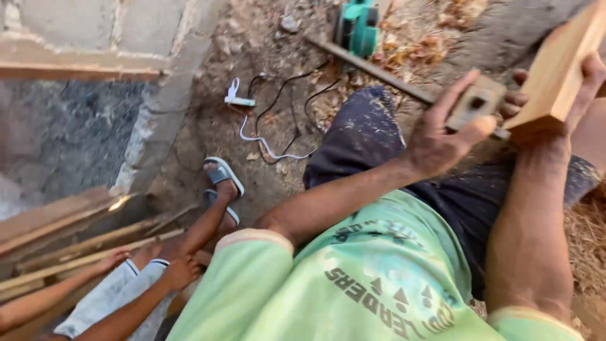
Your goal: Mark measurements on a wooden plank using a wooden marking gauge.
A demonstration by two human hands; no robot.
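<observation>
The person's left hand [442, 136] is closing around a small grey-brown wooden block with a dark slot in it [476, 104], at about two o'clock in the view, thumb underneath and forefinger stretching over the top; the right hand [568, 101] is gripping a long, pale orange-brown planed wooden board [558, 69] from below, at three o'clock, its squared end touching the block; the board is running out past the upper right corner. The board is looking stiff and fairly weighty, likely smooth on its planed faces, so holding it near the end with fingers wrapping the edge seems sound; the block is looking light, hard and easy to pinch by its sides.

A teal power tool [356, 25] is lying on the dirt at twelve o'clock; a white plug strip with a white cable [238, 100] is lying at eleven o'clock beside black leads. At seven o'clock another person's hands [180, 271] are resting by their knees, near stacked wooden battens [76, 249]. No packages or signs are showing; the only lettering is dark print on the green shirt [379, 278] at six o'clock.
</observation>
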